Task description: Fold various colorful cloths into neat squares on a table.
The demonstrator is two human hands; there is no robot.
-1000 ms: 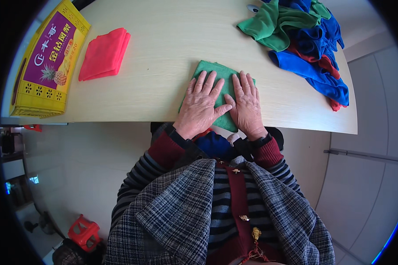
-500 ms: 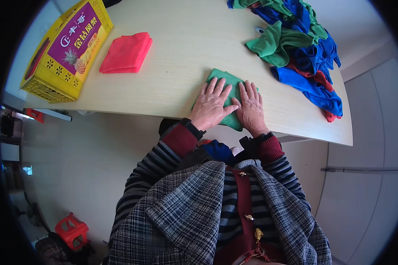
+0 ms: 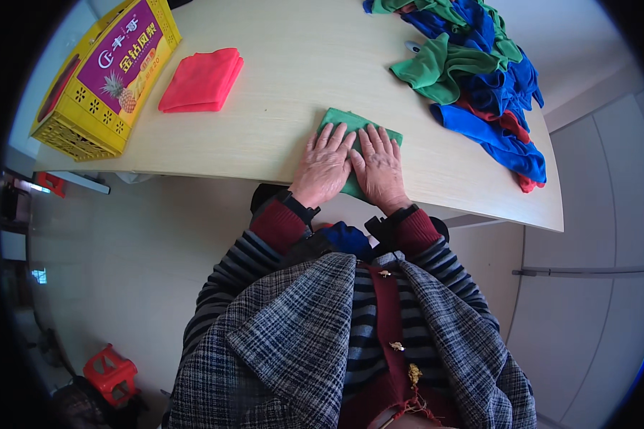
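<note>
A folded green cloth lies on the pale wooden table near its front edge. My left hand lies flat on the cloth's left half, fingers spread. Right beside it, my right hand presses flat on the right half, thumbs nearly touching. Most of the cloth is hidden under both palms; only its far corners and a strip between the hands show.
A folded red cloth lies to the left. A yellow crate with a purple label stands at the table's left end. A heap of blue, green and red cloths fills the right side. A red stool is on the floor.
The view has shifted, so the table sits higher and more to the right in the picture. Both hands stay flat on the green cloth, close together.
</note>
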